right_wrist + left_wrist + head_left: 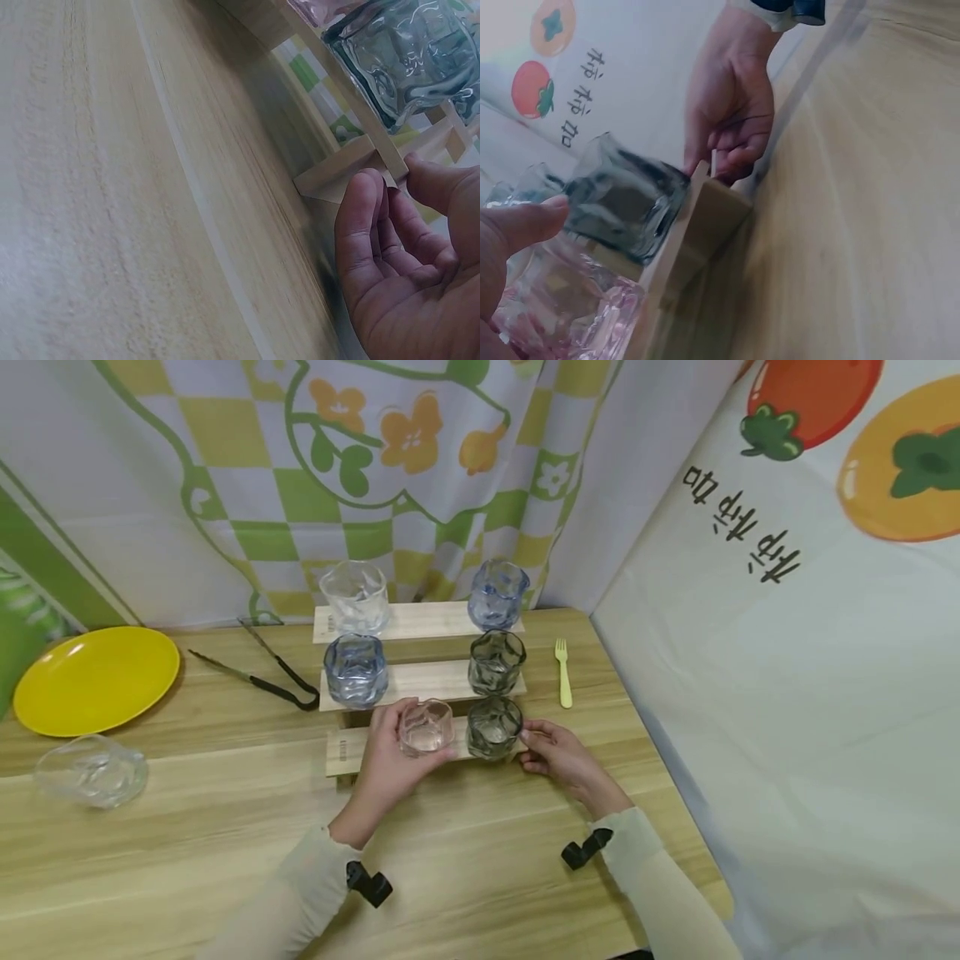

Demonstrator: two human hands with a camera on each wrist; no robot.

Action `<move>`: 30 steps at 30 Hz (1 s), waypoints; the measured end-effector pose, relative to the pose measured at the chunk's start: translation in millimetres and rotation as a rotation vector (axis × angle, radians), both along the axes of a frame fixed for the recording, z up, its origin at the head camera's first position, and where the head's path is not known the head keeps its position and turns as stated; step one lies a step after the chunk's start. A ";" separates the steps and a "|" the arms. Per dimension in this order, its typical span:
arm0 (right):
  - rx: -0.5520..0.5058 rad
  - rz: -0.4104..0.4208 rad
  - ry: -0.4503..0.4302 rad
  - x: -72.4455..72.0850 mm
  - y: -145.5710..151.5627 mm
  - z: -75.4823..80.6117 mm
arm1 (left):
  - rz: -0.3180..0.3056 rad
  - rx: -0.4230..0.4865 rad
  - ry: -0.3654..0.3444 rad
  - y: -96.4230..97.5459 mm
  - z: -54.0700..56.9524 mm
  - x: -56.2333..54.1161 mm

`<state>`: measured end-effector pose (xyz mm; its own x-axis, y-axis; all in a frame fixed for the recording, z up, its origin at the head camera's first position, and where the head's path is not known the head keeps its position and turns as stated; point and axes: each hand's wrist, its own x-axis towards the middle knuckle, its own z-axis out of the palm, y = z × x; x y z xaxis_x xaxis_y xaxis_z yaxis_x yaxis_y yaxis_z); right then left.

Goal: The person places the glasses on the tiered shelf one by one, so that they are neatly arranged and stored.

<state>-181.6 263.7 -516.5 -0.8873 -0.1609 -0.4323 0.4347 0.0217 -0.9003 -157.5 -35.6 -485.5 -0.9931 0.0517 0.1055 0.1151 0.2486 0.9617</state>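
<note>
A wooden three-step rack [347, 752] bears several wavy glasses. On its front board my left hand [396, 745] holds a clear pinkish glass [427, 727], thumb on the near side and fingers around the left. Right beside that glass stands a dark grey glass [494, 727]; in the left wrist view my left thumb [532, 225] overlaps the grey glass. My right hand [558, 758] pinches the right end of the front board [379, 142] between thumb and fingers. The palm of my left hand is hidden.
Blue glasses [356, 670] [498, 595], another grey glass [497, 662] and a clear glass [356, 597] stand on the upper boards. Tongs [273, 687], a yellow plate [97, 681] and a clear glass lying tilted [93, 771] are left; a yellow fork [563, 672] lies right, near the wall.
</note>
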 end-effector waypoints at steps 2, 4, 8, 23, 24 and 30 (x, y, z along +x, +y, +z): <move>0.005 -0.004 -0.004 0.3 -0.5 0.6 | 0.016 0.003 0.014 4.1 -2.4 0.6; 0.008 -0.003 -0.003 0.1 -0.7 0.6 | 0.032 0.016 0.021 6.6 -4.5 1.3; 0.013 0.001 -0.008 -0.4 -1.3 0.3 | 0.035 0.012 0.011 6.7 -5.7 1.8; 0.000 0.011 -0.015 -4.4 -1.4 -2.2 | -0.132 0.018 0.129 -106.0 3.2 33.3; 0.002 0.015 -0.014 -4.6 -1.1 -1.7 | -0.102 -0.011 0.136 -121.3 2.5 37.1; 0.004 0.034 -0.010 -5.9 2.3 -0.5 | 0.360 -0.190 0.123 -207.1 -2.5 57.0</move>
